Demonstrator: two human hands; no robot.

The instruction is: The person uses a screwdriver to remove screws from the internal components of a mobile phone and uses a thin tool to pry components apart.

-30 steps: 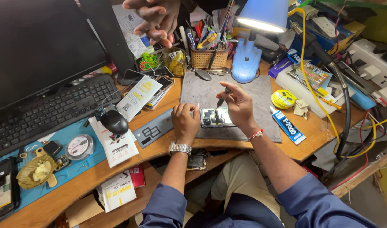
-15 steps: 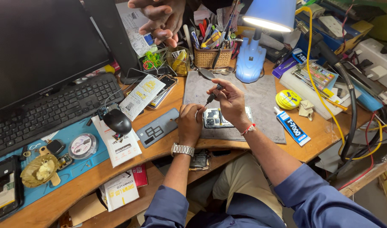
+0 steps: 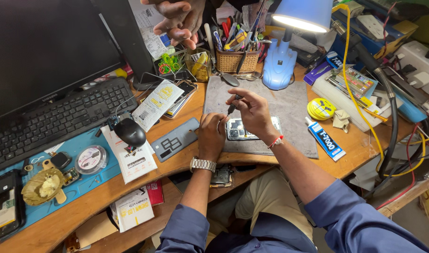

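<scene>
An opened phone [image 3: 242,130] lies on a grey work mat [image 3: 289,112] in the middle of the wooden desk [image 3: 186,154]. My left hand [image 3: 210,136], with a metal watch on the wrist, presses down on the phone's left end. My right hand [image 3: 253,111] holds a small dark screwdriver [image 3: 232,107] upright, its tip on the phone's upper left part. A grey phone back cover [image 3: 176,138] lies just left of the mat.
Another person's hand [image 3: 177,21] hovers at the top. A blue desk lamp [image 3: 280,65], a basket of tools [image 3: 237,58], a glue tube [image 3: 324,138], yellow tape [image 3: 321,108], mouse [image 3: 129,131], keyboard [image 3: 55,119] and monitor [image 3: 46,51] crowd the desk.
My right hand has lifted slightly and turned the screwdriver more upright over the phone. The left hand stays on the phone. The view has shifted a little.
</scene>
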